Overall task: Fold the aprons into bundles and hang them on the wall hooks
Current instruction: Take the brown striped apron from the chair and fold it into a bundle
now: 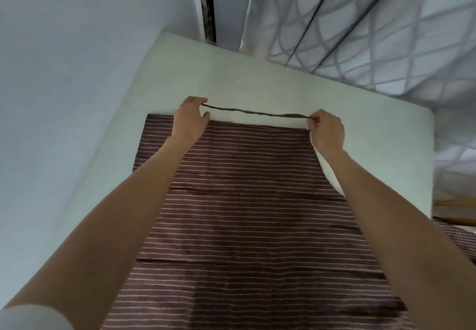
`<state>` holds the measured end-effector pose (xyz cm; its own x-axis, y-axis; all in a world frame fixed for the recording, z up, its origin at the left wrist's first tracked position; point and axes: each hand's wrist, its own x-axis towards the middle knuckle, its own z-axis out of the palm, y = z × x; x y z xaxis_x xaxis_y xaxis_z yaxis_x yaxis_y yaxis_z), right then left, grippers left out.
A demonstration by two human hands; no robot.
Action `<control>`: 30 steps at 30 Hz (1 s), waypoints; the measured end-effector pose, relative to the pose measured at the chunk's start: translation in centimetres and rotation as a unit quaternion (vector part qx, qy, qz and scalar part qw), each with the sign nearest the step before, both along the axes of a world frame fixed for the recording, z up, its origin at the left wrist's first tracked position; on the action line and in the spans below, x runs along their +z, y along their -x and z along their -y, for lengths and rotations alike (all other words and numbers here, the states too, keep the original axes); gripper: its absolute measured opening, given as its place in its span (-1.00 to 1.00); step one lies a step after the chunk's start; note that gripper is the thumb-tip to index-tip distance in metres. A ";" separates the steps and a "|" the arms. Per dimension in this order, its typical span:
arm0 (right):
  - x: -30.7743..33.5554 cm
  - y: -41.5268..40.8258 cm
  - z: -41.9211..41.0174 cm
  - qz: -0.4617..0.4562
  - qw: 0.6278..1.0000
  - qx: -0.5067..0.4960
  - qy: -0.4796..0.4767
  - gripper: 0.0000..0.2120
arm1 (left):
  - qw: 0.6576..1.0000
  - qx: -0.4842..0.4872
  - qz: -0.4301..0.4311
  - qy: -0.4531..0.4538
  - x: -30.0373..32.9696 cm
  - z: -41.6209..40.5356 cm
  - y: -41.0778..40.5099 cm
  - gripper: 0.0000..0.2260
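Note:
A brown apron (244, 213) with thin pale stripes lies flat on a white padded surface (257, 79), running from the bottom of the view up to the middle. Its dark strap (255, 112) is stretched taut just beyond the apron's far edge. My left hand (190, 118) pinches the strap's left end between thumb and fingers. At the far right corner of the apron, my right hand (325, 130) grips the strap's other end with curled fingers. Two fold creases cross the cloth.
A pale wall (77, 59) rises on the left. A patterned grey-and-white curtain (386, 33) hangs behind and to the right of the surface. More striped cloth (458, 239) and a wooden edge (453, 203) show at the far right.

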<state>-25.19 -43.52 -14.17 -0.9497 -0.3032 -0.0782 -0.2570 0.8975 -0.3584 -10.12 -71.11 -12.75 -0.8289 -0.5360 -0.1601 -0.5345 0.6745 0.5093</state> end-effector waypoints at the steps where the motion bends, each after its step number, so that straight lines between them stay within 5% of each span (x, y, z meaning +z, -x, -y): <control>1: -0.2 0.1 -0.1 0.024 1.000 -0.006 0.008 -0.77 | 0.998 -0.027 0.049 0.006 -0.6 0.1 0.0 -0.57; 5: 0.0 -1.6 -0.5 0.016 0.998 0.035 0.044 -0.66 | 0.986 -0.119 0.100 0.064 -1.0 -0.5 -1.6 -0.46; 16: 2.9 -24.2 -9.4 -0.032 0.975 0.213 0.061 -0.80 | 0.965 -0.250 0.050 0.064 1.4 -14.4 -20.1 -0.70; 30: 1.9 -48.0 -25.3 0.031 0.918 0.394 -0.024 -0.70 | 0.970 -0.237 0.059 -0.011 1.0 -29.6 -41.6 -0.76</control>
